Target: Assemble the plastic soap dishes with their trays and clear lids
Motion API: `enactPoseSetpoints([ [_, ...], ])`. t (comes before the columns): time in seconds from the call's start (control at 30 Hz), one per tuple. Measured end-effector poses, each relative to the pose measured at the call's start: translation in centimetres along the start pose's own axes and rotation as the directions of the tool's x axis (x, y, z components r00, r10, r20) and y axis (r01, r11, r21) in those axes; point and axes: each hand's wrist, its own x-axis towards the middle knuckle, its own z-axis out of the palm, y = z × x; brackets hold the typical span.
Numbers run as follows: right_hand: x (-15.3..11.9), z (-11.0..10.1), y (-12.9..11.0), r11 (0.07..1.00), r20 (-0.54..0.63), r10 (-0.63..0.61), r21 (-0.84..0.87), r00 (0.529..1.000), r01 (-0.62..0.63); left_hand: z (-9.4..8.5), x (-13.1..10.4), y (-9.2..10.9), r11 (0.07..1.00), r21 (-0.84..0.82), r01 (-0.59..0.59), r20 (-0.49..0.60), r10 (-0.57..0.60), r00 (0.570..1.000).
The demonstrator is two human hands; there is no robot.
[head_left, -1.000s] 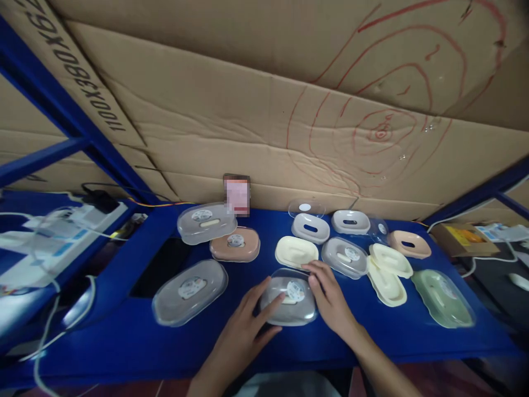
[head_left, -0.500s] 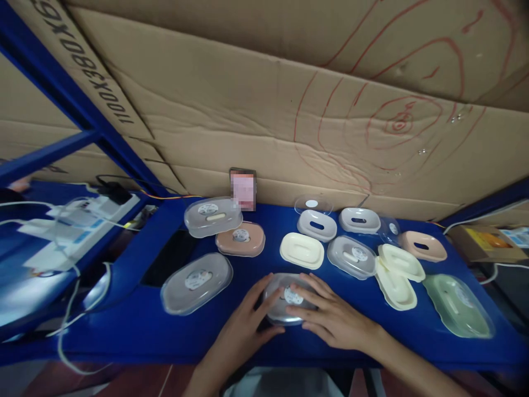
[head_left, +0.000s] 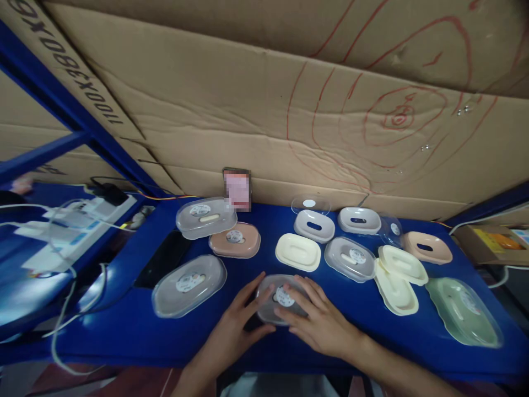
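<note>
A grey dish with a clear lid and a round label [head_left: 279,306] lies on the blue table near its front edge. My left hand [head_left: 242,317] grips its left side, thumb at the front and fingers at the back and on top. On its right side is my right hand [head_left: 320,317], fingers spread over the lid and its label. Just behind sits a cream tray [head_left: 298,252]. To the left rest a lidded grey dish [head_left: 189,285] and a lidded pink dish [head_left: 235,240]; to the right is another lidded grey dish [head_left: 350,259].
Slotted grey dishes [head_left: 314,226], two overlapping cream trays [head_left: 399,295], a slotted pink dish [head_left: 427,247] and a green lidded dish [head_left: 465,311] stand rightward. Leftward are a black flat object [head_left: 163,259] and power strips [head_left: 82,231]. Cardboard [head_left: 206,110] rises behind.
The view has shifted slightly, so most things appear a little further left. Both hands remain on the grey lidded dish, with the right fingers slightly shifted over the lid.
</note>
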Motion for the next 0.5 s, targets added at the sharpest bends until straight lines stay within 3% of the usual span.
enactPoseSetpoints([
  [0.17,-0.3,1.2,0.0,0.998,-0.085,-0.021,-0.053,0.996,0.016,0.3,0.2,0.3,0.999,0.034,0.013,0.017,-0.013,1.000],
  [0.3,-0.3,1.1,0.5,0.997,-0.160,-0.073,-0.016,0.984,0.071,0.4,-0.2,0.6,0.998,0.068,-0.005,-0.031,0.007,0.999],
  [0.43,-1.1,0.6,1.2,0.998,-0.298,-0.017,0.048,0.954,0.032,-1.0,-1.4,1.5,0.988,0.147,0.045,-0.192,-0.016,0.981],
  [0.5,-1.4,0.4,1.5,0.996,-0.316,0.071,0.076,0.946,-0.050,-2.4,-1.9,2.0,0.964,0.211,0.160,-0.352,-0.078,0.933],
])
